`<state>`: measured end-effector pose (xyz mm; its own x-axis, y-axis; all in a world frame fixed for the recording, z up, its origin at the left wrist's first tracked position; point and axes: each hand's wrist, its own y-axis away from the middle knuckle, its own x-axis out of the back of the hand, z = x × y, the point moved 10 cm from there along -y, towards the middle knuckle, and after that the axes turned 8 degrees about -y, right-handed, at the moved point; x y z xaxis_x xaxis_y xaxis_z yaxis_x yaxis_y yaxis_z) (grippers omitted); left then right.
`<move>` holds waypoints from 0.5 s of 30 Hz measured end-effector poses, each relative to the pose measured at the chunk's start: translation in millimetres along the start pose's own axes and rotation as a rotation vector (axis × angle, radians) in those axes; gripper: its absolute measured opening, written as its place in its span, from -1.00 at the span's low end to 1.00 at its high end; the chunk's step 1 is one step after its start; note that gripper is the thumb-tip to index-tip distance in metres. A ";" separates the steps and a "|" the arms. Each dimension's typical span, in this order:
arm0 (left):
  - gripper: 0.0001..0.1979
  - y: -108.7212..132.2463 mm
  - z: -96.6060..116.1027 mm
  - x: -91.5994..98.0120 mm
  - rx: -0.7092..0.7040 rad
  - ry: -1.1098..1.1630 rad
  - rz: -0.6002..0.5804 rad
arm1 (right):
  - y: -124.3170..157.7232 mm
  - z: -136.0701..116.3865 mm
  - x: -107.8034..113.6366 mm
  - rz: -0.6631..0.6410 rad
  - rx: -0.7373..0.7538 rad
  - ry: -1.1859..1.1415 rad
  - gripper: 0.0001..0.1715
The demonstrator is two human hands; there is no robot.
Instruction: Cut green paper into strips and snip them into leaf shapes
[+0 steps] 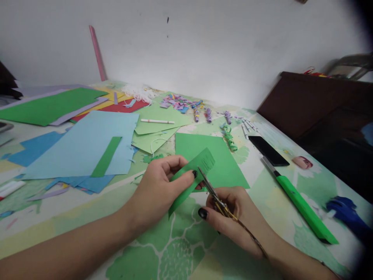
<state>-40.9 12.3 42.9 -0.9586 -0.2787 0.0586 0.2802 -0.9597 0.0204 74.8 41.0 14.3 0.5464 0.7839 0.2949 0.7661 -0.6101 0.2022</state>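
My left hand (167, 181) pinches a green paper strip (208, 160) between thumb and fingers, holding it tilted above the table. Fine parallel cuts or lines show near the strip's upper end. My right hand (237, 217) is closed round the handles of a pair of scissors (213, 191), whose blades reach the strip's right edge close to my left thumb. Behind both hands a green paper sheet (233, 169) lies flat. A second green strip (107, 156) rests on a light blue sheet (78, 142) to the left.
At right lie a green utility knife (304, 208), a black phone (269, 150), an eraser-like lump (302, 162) and a blue object (346, 210). Paper scraps (177, 102), curled paper pieces (229, 138) and white markers (250, 125) sit towards the back. Coloured sheets (55, 103) are stacked at left.
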 end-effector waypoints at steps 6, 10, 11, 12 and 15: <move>-0.94 -0.2 -1.0 0.4 0.006 -0.029 0.001 | -1.6 -1.6 1.0 0.022 0.001 0.030 -0.68; -0.93 1.0 -2.1 0.0 -0.004 -0.051 -0.009 | -1.5 0.5 1.8 0.030 -0.007 0.049 -0.66; -0.93 1.3 -2.4 0.0 -0.002 -0.056 -0.011 | -1.5 0.6 1.7 0.028 -0.004 0.057 -0.66; -0.93 1.6 -2.7 -0.1 0.002 -0.060 -0.011 | -1.5 0.6 1.7 0.027 -0.001 0.065 -0.66; -0.93 1.4 -2.2 -0.3 0.004 -0.068 -0.012 | -2.1 0.1 1.9 0.030 0.004 0.103 -0.64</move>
<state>-40.3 10.9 40.7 -0.9562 -0.2643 0.1260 0.2695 -0.9626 0.0260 74.2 43.8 14.4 0.5315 0.7489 0.3957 0.7514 -0.6325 0.1877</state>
